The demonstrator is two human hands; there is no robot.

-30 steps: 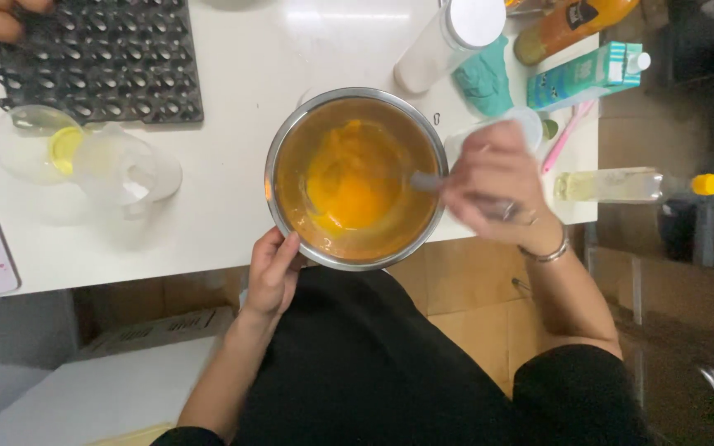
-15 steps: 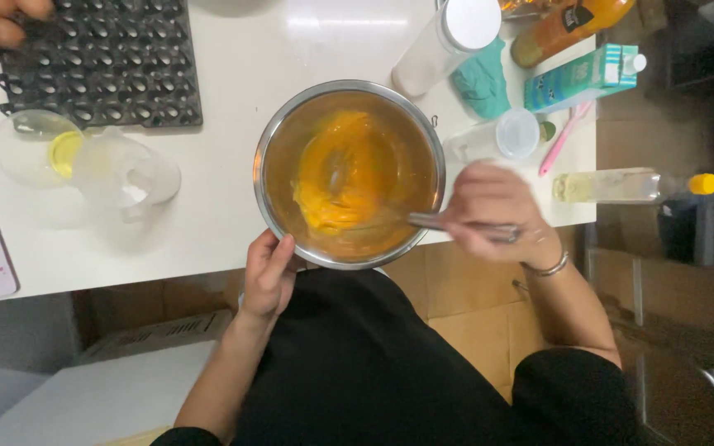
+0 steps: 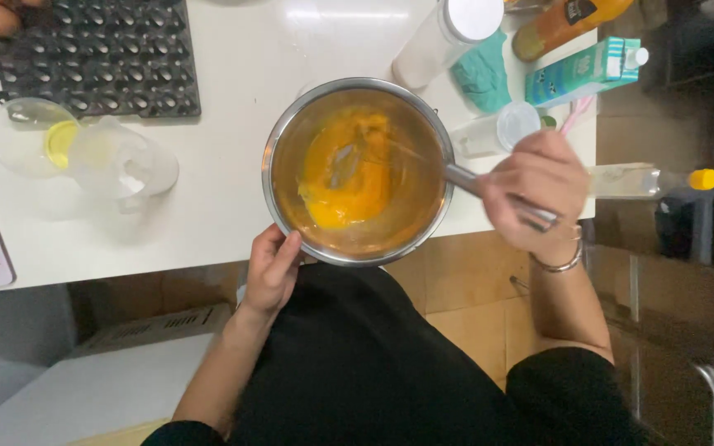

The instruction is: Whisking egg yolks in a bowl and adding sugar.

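Note:
A round metal bowl [image 3: 278, 140] sits at the white table's near edge, holding yellow-orange beaten egg [image 3: 349, 182]. My left hand [image 3: 270, 272] grips the bowl's rim at its lower left. My right hand [image 3: 535, 186] is closed around the handle of a metal whisk [image 3: 464, 177], whose blurred wire head is down in the egg mixture. A bracelet circles my right wrist.
A black egg tray [image 3: 97, 54] lies at the back left, with a clear glass and a jug [image 3: 121, 165] in front of it. Behind the bowl stand a white-lidded jar [image 3: 444, 33], a teal cup, a small carton [image 3: 584, 70] and an orange bottle. A clear bottle with a yellow cap [image 3: 646, 180] lies at right.
My right hand has swung the whisk round inside the bowl, and the egg mixture has shifted with it. My left hand stays on the rim.

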